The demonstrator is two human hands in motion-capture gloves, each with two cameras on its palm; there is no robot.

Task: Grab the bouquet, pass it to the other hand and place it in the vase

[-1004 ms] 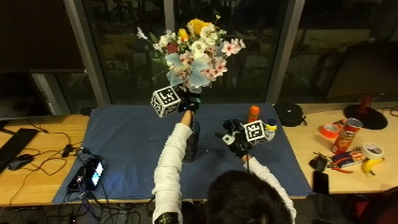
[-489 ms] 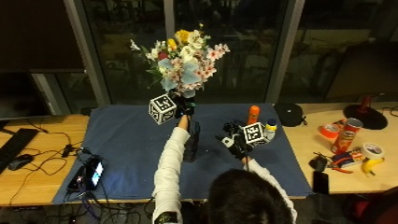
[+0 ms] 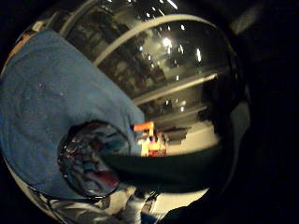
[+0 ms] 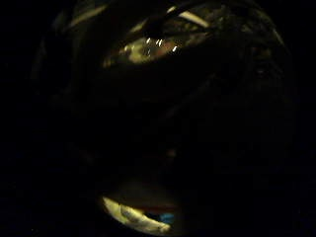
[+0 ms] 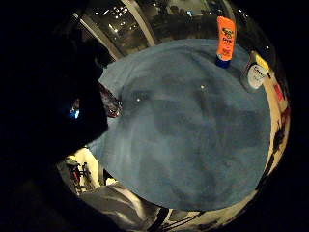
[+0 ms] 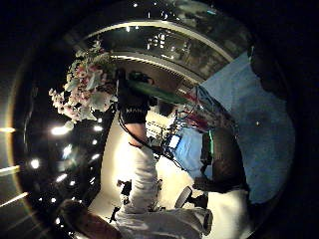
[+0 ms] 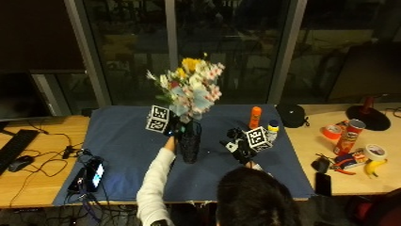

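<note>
Gripping the bouquet (image 7: 190,92) by its stems, the left hand (image 7: 173,130) holds it right above the dark vase (image 7: 189,143) on the blue cloth (image 7: 119,141). At three o'clock of the vase hovers the right hand (image 7: 245,147), its fingers impossible to judge. Only the right palm's little-finger view shows lettering on the orange tube (image 5: 225,39) and the small white bottle (image 5: 254,72) beside it, none of it legible, while the thumb-side view alone catches the stems (image 6: 159,93) crossing the left palm.

dark windows (image 7: 225,42) | wooden table (image 7: 37,174) | blue cloth (image 7: 125,141)
</note>
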